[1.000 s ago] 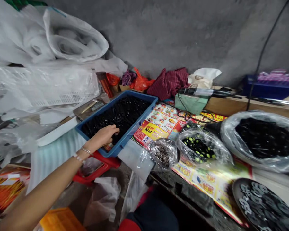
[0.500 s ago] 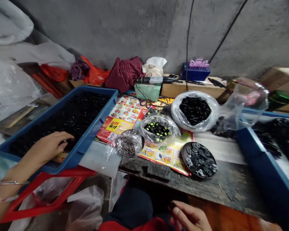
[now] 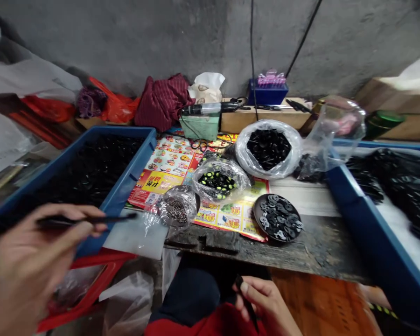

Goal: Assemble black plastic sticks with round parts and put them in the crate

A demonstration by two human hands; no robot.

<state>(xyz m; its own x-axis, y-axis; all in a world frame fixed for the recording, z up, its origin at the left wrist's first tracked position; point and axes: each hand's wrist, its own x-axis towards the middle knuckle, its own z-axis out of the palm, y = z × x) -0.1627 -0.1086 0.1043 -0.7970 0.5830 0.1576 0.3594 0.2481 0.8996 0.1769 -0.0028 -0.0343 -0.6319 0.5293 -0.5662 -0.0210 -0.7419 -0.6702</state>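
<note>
My left hand [image 3: 52, 247], blurred by motion, pinches a long thin black piece [image 3: 115, 218] over the near end of the left blue crate [image 3: 126, 186]. Low in the middle, my right hand [image 3: 262, 303] grips another slender black piece [image 3: 248, 305] between thumb and fingers, above my lap. Between the crates lie a bag of small metal parts [image 3: 178, 211], a bag of black and yellow-green parts [image 3: 220, 183], a larger bag of black parts [image 3: 269, 147] and a round dish of dark flat pieces [image 3: 278, 218].
A right-hand blue crate [image 3: 374, 228] holds more black parts. At the back, a black tool [image 3: 210, 108] rests on a green box [image 3: 200, 126]. A red stool [image 3: 91, 298] stands below the left crate. Cables hang down the wall.
My left hand has risen out of the left crate with a black piece in its fingers. The right hand's black piece shows more fully. The view has shifted to the right.
</note>
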